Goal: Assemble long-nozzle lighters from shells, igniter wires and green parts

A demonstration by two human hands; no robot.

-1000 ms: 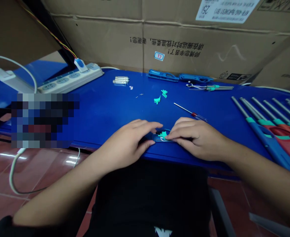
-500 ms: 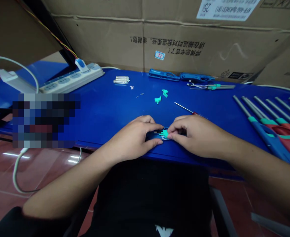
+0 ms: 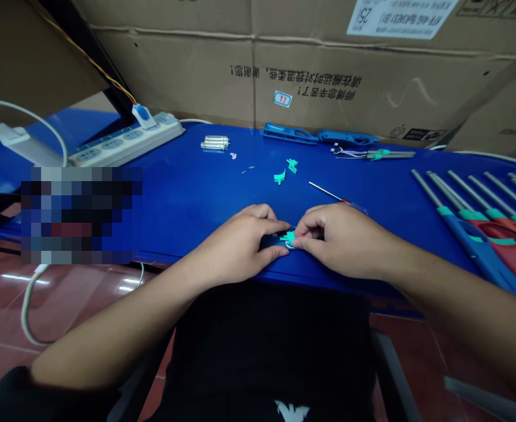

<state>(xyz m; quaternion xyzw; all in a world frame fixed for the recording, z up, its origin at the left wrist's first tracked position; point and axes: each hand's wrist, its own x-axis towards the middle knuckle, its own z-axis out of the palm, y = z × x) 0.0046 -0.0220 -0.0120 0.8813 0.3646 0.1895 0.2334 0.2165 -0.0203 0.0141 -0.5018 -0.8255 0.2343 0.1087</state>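
- In the head view, your left hand grips the small blue shell between thumb and fingers, at the near edge of the table.
- Your right hand is pinching a small green piece with thumb and fingertips; this piece sits over the shell, between your two hands.
- Just beyond your hands, in the middle, lie a green trigger-shaped part and a second green part.
- To the right of these parts is a screwdriver, its handle partly behind your right hand.
- Farther, near the carton, two blue casings lie end to end.
- At far left of them are clear cylinders.
- On the right side, long-tubed lighters lie in a row.
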